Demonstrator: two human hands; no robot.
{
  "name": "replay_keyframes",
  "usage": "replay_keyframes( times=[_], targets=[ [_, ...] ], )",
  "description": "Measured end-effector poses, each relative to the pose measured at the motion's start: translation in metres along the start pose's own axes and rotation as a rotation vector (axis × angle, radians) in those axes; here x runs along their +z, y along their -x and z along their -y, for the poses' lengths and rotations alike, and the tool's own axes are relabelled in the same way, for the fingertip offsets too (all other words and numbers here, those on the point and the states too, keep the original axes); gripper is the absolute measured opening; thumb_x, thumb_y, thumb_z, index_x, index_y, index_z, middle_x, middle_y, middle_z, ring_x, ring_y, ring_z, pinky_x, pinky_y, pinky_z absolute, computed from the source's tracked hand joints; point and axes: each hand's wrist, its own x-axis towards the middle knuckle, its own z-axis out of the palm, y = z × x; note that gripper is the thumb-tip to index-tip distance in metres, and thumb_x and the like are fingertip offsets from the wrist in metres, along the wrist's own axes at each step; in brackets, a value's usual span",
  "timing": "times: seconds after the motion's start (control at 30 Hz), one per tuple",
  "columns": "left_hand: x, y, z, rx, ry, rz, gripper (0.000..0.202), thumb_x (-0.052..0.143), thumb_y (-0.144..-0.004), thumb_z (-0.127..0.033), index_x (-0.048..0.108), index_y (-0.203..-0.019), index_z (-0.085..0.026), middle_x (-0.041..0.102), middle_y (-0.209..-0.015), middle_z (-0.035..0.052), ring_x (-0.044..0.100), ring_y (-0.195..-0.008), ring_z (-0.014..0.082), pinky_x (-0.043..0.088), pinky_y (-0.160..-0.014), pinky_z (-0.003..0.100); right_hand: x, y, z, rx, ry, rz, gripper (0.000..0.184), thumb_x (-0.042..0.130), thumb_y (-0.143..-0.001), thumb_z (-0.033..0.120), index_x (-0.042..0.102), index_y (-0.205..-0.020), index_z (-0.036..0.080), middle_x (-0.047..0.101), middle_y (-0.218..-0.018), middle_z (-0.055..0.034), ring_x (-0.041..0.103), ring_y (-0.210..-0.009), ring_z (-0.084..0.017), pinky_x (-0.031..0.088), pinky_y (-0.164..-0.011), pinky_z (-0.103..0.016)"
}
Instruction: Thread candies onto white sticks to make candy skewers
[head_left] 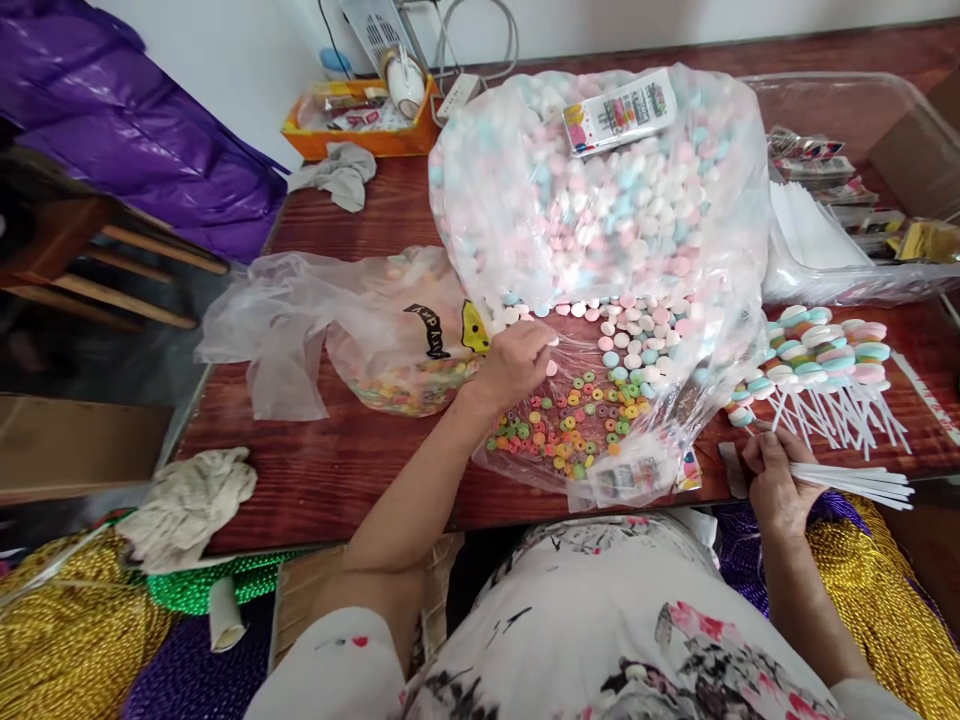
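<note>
My left hand point(517, 358) is closed in a pinch at the mouth of a large clear plastic bag point(480, 200), with a small white marshmallow-like piece point(553, 341) at its fingertips. Pink, white and blue round pieces point(637, 335) fill the bag and spill out in front. Small coloured rings point(577, 420) lie on the plastic below my left hand. My right hand point(780, 480) is closed around a bundle of white paper sticks point(855, 480). Just beyond its fingertips is a pile of finished-looking stick skewers point(825, 350), pastel pieces and rings threaded on white sticks.
A second plastic bag point(397, 340) of coloured rings lies to the left. At the back right stands a clear bin point(832, 90) with packets and white sticks. An orange box point(360, 140) and grey cloth point(337, 175) are at the back left; a crumpled rag point(195, 500) hangs at the table's left corner.
</note>
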Motion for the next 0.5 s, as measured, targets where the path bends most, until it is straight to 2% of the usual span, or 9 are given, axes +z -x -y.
replay_keyframes(
  times=[0.07,0.13,0.27,0.33,0.4,0.47,0.5],
  targets=[
    [0.004,0.011,-0.002,0.103,-0.163,0.131,0.020,0.051,-0.086,-0.009,0.068,-0.083,-0.017,0.071,-0.086,0.0097,0.065,-0.085,0.0223,0.053,-0.079,0.035,0.001,0.000,0.001,0.003,0.007,-0.001,0.027,0.078,-0.083,0.042,0.073,-0.092,0.017,0.052,-0.058,0.0066,0.047,-0.052,-0.009,0.038,-0.049,-0.023],
    [0.008,0.026,-0.006,0.134,-0.260,0.246,0.022,0.049,-0.085,-0.004,0.066,-0.081,-0.017,0.069,-0.086,0.0105,0.063,-0.083,0.0228,0.052,-0.076,0.035,0.001,0.000,0.000,0.000,0.015,-0.001,0.028,0.078,-0.082,0.043,0.073,-0.092,0.017,0.051,-0.057,0.0065,0.048,-0.051,-0.009,0.038,-0.049,-0.023],
    [0.007,0.044,-0.010,0.116,-0.285,0.357,0.018,0.053,-0.087,-0.010,0.068,-0.096,-0.016,0.069,-0.105,0.0141,0.064,-0.096,0.0263,0.054,-0.085,0.040,0.000,-0.001,-0.002,-0.007,-0.010,-0.022,0.029,0.080,-0.080,0.043,0.072,-0.088,0.017,0.052,-0.058,0.0065,0.047,-0.051,-0.008,0.038,-0.049,-0.022],
    [0.004,0.042,-0.008,0.070,-0.266,0.385,0.019,0.051,-0.092,-0.014,0.068,-0.100,-0.017,0.070,-0.107,0.0135,0.063,-0.098,0.0261,0.053,-0.089,0.040,-0.001,0.001,0.000,-0.016,-0.021,-0.068,0.030,0.081,-0.079,0.043,0.072,-0.089,0.016,0.052,-0.059,0.0062,0.045,-0.051,-0.007,0.038,-0.049,-0.022],
    [0.002,0.034,-0.005,0.001,-0.239,0.427,0.022,0.047,-0.096,-0.017,0.069,-0.101,-0.017,0.071,-0.101,0.0125,0.064,-0.095,0.0250,0.052,-0.089,0.040,0.000,0.006,0.006,-0.037,-0.027,-0.116,0.031,0.081,-0.080,0.044,0.073,-0.092,0.016,0.054,-0.062,0.0049,0.047,-0.052,-0.008,0.039,-0.048,-0.023],
    [0.002,0.025,-0.004,-0.054,-0.221,0.462,0.026,0.045,-0.097,-0.019,0.069,-0.107,-0.014,0.072,-0.099,0.0145,0.064,-0.095,0.0262,0.052,-0.090,0.041,0.005,0.016,0.015,-0.055,0.006,-0.082,0.029,0.079,-0.083,0.042,0.074,-0.096,0.017,0.057,-0.065,0.0029,0.050,-0.053,-0.011,0.042,-0.048,-0.025],
    [0.002,0.020,-0.005,-0.066,-0.220,0.474,0.027,0.046,-0.096,-0.018,0.068,-0.110,-0.012,0.072,-0.101,0.0166,0.064,-0.097,0.0276,0.052,-0.091,0.042,0.011,0.021,0.019,-0.060,0.053,-0.010,0.028,0.076,-0.086,0.041,0.075,-0.100,0.017,0.058,-0.065,0.0019,0.051,-0.053,-0.012,0.043,-0.048,-0.026]
  ],
)
